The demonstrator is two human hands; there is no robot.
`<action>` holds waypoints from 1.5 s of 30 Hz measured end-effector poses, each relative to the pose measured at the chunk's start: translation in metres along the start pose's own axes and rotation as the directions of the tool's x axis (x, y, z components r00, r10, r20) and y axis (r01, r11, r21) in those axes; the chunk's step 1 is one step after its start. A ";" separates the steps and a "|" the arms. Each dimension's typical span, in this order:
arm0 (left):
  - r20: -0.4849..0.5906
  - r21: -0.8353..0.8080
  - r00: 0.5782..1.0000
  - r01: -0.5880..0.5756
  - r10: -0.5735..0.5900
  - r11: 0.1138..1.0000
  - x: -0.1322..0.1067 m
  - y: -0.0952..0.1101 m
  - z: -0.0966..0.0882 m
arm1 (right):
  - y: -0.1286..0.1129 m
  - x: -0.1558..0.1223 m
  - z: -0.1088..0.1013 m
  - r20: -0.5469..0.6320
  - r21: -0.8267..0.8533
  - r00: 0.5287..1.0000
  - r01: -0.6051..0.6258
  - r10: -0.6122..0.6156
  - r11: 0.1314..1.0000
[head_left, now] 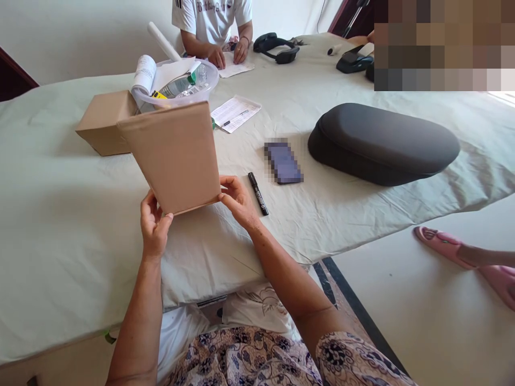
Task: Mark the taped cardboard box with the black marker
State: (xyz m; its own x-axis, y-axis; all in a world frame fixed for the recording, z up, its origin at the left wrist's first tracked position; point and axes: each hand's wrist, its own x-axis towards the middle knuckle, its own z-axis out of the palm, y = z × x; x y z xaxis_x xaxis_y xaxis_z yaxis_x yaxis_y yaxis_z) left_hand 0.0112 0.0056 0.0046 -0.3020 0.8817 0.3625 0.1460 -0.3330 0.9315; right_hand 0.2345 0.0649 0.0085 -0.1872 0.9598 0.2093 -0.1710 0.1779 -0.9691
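A brown cardboard box (175,158) is held up, tilted, over the near side of the table. My left hand (155,224) grips its lower left corner, thumb on the near edge. At the lower right corner, my right hand (237,202) pinches the box between thumb and fingers. The far sides of the box are hidden from me. Just right of my right hand lies a black marker (258,193). Behind the held box, a second cardboard box (107,123) rests on the cloth.
Beyond the boxes stands a clear plastic tub (209,88) with bottles and paper rolls. A printed sheet (237,113) with a pen, a blurred phone (284,162) and a large black case (384,143) lie on the cloth-covered table (72,230). Across it a person (217,32) handles paper near headphones (276,48).
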 end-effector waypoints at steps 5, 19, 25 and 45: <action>-0.062 0.027 0.990 0.131 -0.129 0.991 -0.002 -0.010 0.004 | 0.011 0.002 0.003 -0.020 -0.039 0.988 -0.155 0.154 0.987; -0.073 0.048 0.986 0.153 -0.150 0.987 -0.004 -0.021 0.006 | 0.009 0.001 -0.001 -0.038 -0.086 0.994 -0.107 0.104 0.991; -0.078 0.073 0.985 0.162 -0.157 0.984 -0.008 -0.022 0.008 | 0.014 0.000 -0.004 -0.043 -0.080 0.993 -0.115 0.112 0.990; -0.095 0.208 0.985 0.163 -0.146 0.965 -0.014 -0.010 0.012 | 0.034 -0.001 -0.011 -0.053 -0.052 0.998 -0.037 0.034 0.998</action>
State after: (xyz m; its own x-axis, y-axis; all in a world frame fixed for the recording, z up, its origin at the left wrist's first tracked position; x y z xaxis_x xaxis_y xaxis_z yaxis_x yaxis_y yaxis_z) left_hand 0.0249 0.0008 -0.0103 -0.4084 0.8849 0.2238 0.2874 -0.1081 0.9517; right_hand 0.2393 0.0726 -0.0264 -0.1412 0.9755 0.1687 -0.1135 0.1533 -0.9816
